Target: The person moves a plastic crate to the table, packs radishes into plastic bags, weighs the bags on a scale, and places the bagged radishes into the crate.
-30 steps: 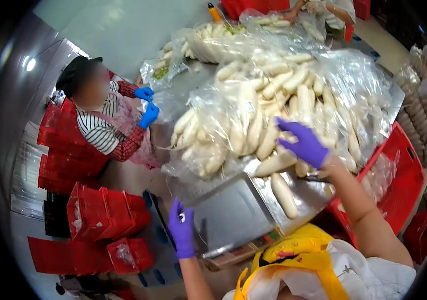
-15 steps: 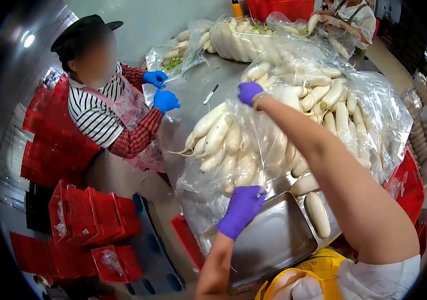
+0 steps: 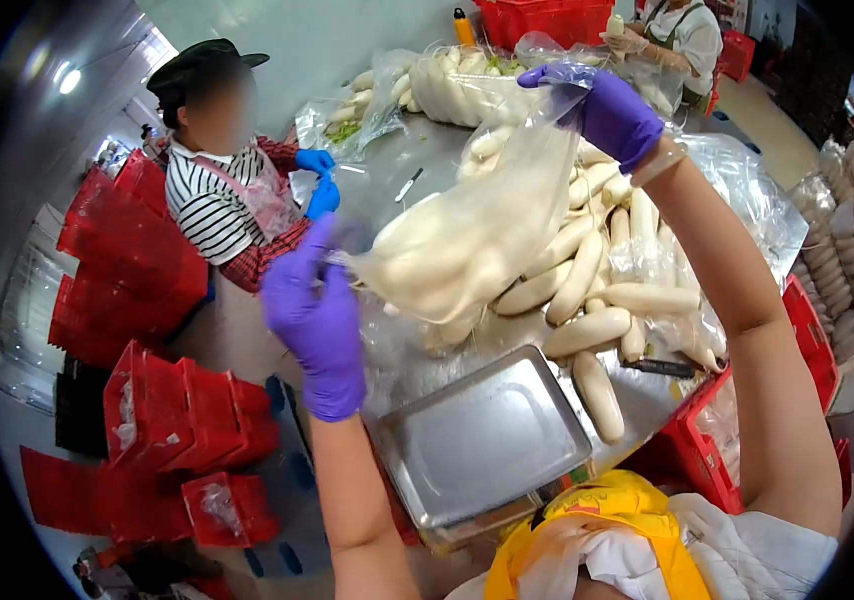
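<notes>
A clear plastic bag (image 3: 477, 225) is stretched between my purple-gloved hands above the table. My right hand (image 3: 612, 115) is raised at the far side, closed on the bag's upper edge. At the nearer left, my left hand (image 3: 317, 330) pinches the bag's other corner. White radishes show through the film; whether they lie inside or behind it I cannot tell. Loose white radishes (image 3: 577, 275) are piled on the metal table to the right of the bag. A single white radish (image 3: 599, 398) lies beside a shallow metal tray (image 3: 487, 440) close to my body.
Across the table, a co-worker in blue gloves (image 3: 317, 185) stands near a small knife (image 3: 409, 185). Another person (image 3: 682, 40) handles a radish at the far right. Red crates (image 3: 182, 415) are stacked at the left. A black-handled tool (image 3: 659, 368) lies near the right edge.
Both hands have lifted the plastic and stretched it. My left hand moved left and up, my right hand up and right. More loose radishes and the whole tray now show.
</notes>
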`<action>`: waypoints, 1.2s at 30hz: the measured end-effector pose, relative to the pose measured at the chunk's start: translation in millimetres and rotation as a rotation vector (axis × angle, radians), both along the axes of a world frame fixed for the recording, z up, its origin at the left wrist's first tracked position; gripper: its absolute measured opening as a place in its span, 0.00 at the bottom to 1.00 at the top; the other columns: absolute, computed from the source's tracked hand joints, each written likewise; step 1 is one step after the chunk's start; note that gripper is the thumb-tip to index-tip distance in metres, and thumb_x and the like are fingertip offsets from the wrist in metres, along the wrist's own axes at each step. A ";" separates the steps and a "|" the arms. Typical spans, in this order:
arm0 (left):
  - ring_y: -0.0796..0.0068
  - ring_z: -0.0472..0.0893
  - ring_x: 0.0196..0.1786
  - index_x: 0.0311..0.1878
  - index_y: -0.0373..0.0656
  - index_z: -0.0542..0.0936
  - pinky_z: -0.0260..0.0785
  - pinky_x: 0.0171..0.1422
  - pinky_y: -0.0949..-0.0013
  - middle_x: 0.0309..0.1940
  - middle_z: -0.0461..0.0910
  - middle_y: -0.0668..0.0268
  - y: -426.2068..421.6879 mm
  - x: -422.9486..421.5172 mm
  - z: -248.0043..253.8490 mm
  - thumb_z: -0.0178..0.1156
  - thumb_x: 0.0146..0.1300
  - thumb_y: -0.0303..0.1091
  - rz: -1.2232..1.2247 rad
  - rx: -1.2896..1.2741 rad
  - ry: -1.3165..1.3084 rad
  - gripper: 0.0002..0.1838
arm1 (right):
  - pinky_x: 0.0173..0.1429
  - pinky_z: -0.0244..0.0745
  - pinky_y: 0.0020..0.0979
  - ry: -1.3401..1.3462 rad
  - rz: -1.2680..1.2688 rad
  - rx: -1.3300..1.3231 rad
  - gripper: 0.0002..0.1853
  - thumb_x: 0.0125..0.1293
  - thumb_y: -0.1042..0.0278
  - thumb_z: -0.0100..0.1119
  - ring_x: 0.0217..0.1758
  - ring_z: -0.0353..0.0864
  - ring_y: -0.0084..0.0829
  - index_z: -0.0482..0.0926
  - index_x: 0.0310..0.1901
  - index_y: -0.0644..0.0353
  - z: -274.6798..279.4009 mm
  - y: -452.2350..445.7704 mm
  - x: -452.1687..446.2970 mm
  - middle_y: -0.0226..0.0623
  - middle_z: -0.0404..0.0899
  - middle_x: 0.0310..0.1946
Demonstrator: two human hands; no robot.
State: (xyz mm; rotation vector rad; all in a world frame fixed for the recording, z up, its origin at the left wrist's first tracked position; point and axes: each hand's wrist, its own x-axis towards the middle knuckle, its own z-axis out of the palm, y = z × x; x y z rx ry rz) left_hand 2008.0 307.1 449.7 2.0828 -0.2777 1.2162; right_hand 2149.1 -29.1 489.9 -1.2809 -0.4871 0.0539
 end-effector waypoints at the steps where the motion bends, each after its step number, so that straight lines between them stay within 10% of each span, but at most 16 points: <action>1: 0.69 0.75 0.32 0.50 0.47 0.86 0.69 0.42 0.67 0.27 0.76 0.66 3.6 -7.7 15.7 0.64 0.48 0.18 0.009 0.017 0.009 0.23 | 0.37 0.69 0.21 -0.032 0.021 -0.041 0.17 0.72 0.61 0.50 0.29 0.72 0.16 0.83 0.50 0.64 7.9 -1.4 -27.3 0.22 0.73 0.26; 6: 0.76 0.74 0.32 0.53 0.46 0.85 0.67 0.39 0.71 0.29 0.77 0.69 31.7 -53.8 53.5 0.66 0.52 0.18 0.307 0.302 -0.076 0.23 | 0.47 0.75 0.25 -0.074 -0.036 -0.215 0.19 0.71 0.54 0.54 0.36 0.80 0.22 0.84 0.47 0.62 -1.6 7.1 -101.6 0.30 0.81 0.31; 10: 0.87 0.70 0.34 0.55 0.39 0.82 0.66 0.40 0.79 0.47 0.82 0.70 28.5 -121.4 29.6 0.59 0.64 0.21 0.074 -0.377 0.319 0.16 | 0.54 0.76 0.28 -0.022 0.127 -0.172 0.17 0.70 0.57 0.54 0.42 0.81 0.23 0.84 0.47 0.61 -13.8 12.9 -156.8 0.31 0.84 0.42; 15: 0.80 0.79 0.45 0.58 0.35 0.79 0.71 0.55 0.75 0.48 0.83 0.60 -5.8 -224.0 17.9 0.56 0.66 0.21 0.102 -0.397 0.302 0.17 | 0.60 0.72 0.28 -0.301 0.184 -0.422 0.14 0.66 0.68 0.56 0.50 0.79 0.23 0.82 0.50 0.64 -4.7 -2.9 -212.8 0.33 0.83 0.45; 19: 0.76 0.80 0.48 0.58 0.33 0.79 0.73 0.57 0.73 0.49 0.83 0.58 -35.8 -284.9 -2.5 0.56 0.66 0.22 0.212 -0.385 0.371 0.17 | 0.56 0.74 0.27 -0.032 0.380 -0.469 0.16 0.62 0.76 0.54 0.47 0.80 0.23 0.81 0.51 0.63 -5.3 -30.2 -266.2 0.36 0.83 0.44; 24: 0.62 0.81 0.53 0.69 0.32 0.65 0.74 0.61 0.66 0.59 0.74 0.46 -30.9 -328.5 -44.4 0.51 0.69 0.21 -0.348 -1.259 0.290 0.25 | 0.61 0.73 0.29 0.189 0.499 -0.392 0.24 0.55 0.78 0.52 0.52 0.80 0.28 0.78 0.56 0.67 -2.1 -60.4 -294.5 0.37 0.82 0.51; 29: 0.70 0.78 0.44 0.75 0.37 0.53 0.72 0.48 0.71 0.66 0.66 0.45 -54.7 -323.1 -33.2 0.47 0.73 0.39 -0.785 -1.522 0.418 0.32 | 0.61 0.70 0.39 -0.678 -0.168 -0.801 0.29 0.56 0.79 0.55 0.56 0.76 0.44 0.71 0.63 0.58 9.3 -42.7 -325.7 0.46 0.76 0.55; 33: 0.77 0.73 0.37 0.76 0.38 0.53 0.66 0.41 0.77 0.70 0.63 0.52 -54.1 -317.9 -24.7 0.47 0.73 0.42 -0.712 -1.403 0.381 0.33 | 0.54 0.75 0.43 -0.751 0.444 -0.538 0.24 0.60 0.75 0.56 0.51 0.78 0.48 0.73 0.60 0.58 -10.7 30.7 -377.3 0.50 0.77 0.52; 36: 0.79 0.72 0.36 0.76 0.39 0.54 0.66 0.40 0.78 0.72 0.60 0.51 -45.0 -324.8 -24.7 0.47 0.73 0.43 -0.673 -1.242 0.300 0.33 | 0.53 0.75 0.43 -0.575 0.555 -0.821 0.18 0.62 0.67 0.55 0.48 0.80 0.48 0.75 0.54 0.60 -95.7 129.7 -349.8 0.52 0.79 0.48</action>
